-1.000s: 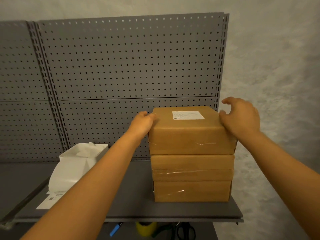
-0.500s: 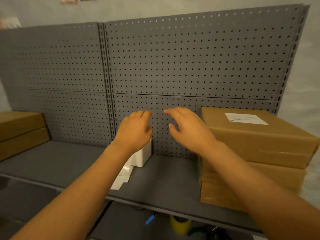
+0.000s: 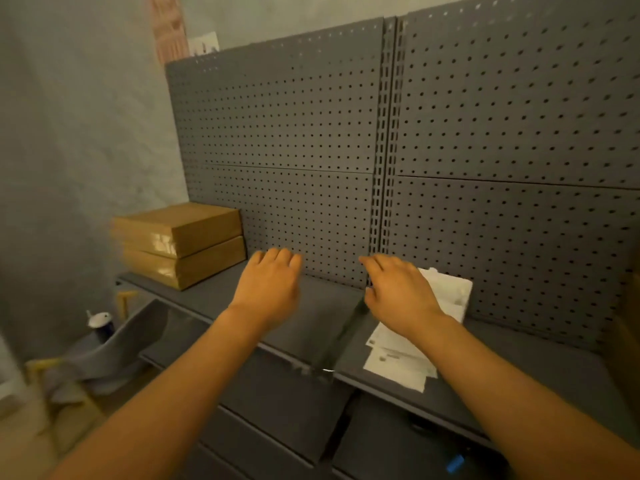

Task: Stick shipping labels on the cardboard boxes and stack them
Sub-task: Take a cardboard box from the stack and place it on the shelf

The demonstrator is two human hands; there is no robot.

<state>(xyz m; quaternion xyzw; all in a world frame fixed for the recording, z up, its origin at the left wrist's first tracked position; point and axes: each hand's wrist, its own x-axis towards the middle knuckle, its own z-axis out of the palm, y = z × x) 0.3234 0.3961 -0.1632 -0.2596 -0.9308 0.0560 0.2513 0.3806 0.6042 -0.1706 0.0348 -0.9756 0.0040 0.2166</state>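
Two brown cardboard boxes [image 3: 180, 247] lie stacked at the far left of the grey shelf [image 3: 311, 327], with no label showing on the top one. My left hand [image 3: 268, 289] hovers above the shelf to their right, fingers relaxed and empty. My right hand [image 3: 398, 292] floats beside it, also empty, fingers stretched forward. Behind and under the right hand sits a white label dispenser box [image 3: 450, 292], and a strip of white shipping labels [image 3: 398, 362] trails from it to the shelf's front edge. The labelled stack is out of view to the right.
A grey pegboard [image 3: 346, 133] backs the shelf. Below the shelf edge a blue object [image 3: 454, 464] shows at the bottom right. On the floor at left stand a dark bottle with a white cap [image 3: 101, 323] and some grey cloth [image 3: 104, 355].
Both hands let go of the top box of the labelled stack and swung left. The view turned left, so that stack left the frame and the two unlabelled boxes came in.
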